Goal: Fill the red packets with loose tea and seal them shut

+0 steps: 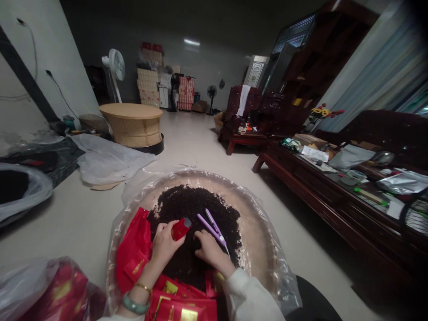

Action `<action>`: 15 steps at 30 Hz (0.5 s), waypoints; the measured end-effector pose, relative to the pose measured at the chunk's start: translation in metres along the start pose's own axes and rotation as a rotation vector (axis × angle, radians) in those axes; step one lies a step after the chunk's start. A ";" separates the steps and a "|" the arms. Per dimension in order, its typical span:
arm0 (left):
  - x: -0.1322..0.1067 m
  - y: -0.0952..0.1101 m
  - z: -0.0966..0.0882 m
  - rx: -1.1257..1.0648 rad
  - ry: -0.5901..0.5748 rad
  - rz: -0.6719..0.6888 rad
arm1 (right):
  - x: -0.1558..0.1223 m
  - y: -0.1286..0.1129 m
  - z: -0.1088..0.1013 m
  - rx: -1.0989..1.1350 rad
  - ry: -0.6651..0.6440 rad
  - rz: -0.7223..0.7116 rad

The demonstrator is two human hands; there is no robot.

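A wide round tray [257, 223] lined with clear plastic lies on the floor in front of me, with a heap of dark loose tea leaves [194, 209] on it. My left hand [163, 245] is closed round a small red packet [181, 228] above the leaves. My right hand [210, 249] rests on the tea, fingers curled, with a purple clamp-like tool [212, 228] lying across it; the grip on the tool is unclear. Flat red and gold packets [133, 249] lie stacked along the tray's near left rim.
A clear bag of red packets [63, 290] sits at my lower left. A dark wooden table [334, 196] with clutter runs along the right. A round wooden drum [135, 125], a plastic sheet [107, 160] and a fan [115, 67] stand further back.
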State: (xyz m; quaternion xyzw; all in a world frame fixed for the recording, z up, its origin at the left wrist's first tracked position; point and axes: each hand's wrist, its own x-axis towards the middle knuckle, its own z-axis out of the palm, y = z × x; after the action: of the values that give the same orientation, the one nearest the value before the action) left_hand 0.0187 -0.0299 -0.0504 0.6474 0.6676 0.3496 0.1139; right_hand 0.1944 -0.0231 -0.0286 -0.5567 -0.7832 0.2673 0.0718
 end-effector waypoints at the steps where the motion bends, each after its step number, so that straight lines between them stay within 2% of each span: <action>1: 0.000 0.000 0.000 -0.002 -0.005 0.001 | 0.003 0.001 -0.007 0.078 0.025 -0.012; 5: -0.001 0.002 0.002 -0.019 -0.001 0.016 | 0.014 -0.007 -0.042 0.330 0.107 -0.057; 8: -0.002 0.003 0.004 -0.030 -0.008 0.016 | 0.019 -0.024 -0.062 0.343 0.144 -0.163; 12: -0.002 0.002 0.005 -0.039 -0.026 -0.010 | 0.021 -0.040 -0.069 0.379 0.146 -0.253; 15: -0.002 -0.001 0.006 -0.046 -0.012 -0.037 | 0.022 -0.034 -0.062 0.462 0.164 -0.219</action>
State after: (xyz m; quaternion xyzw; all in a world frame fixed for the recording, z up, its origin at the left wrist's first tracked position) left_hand 0.0221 -0.0302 -0.0560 0.6341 0.6707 0.3588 0.1393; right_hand 0.1835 0.0096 0.0369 -0.4572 -0.7486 0.3836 0.2888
